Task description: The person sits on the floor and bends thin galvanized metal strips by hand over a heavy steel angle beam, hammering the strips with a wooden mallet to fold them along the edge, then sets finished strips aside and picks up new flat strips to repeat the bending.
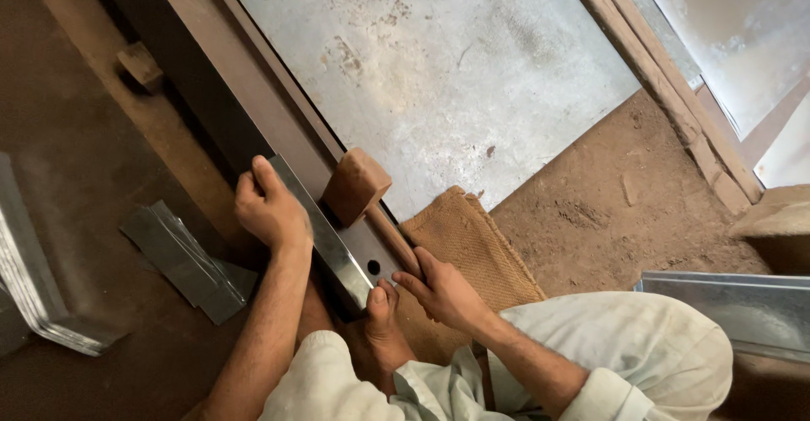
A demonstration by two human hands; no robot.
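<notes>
The right hand [443, 290] hides the wooden mallet [356, 186]'s handle end.
</notes>
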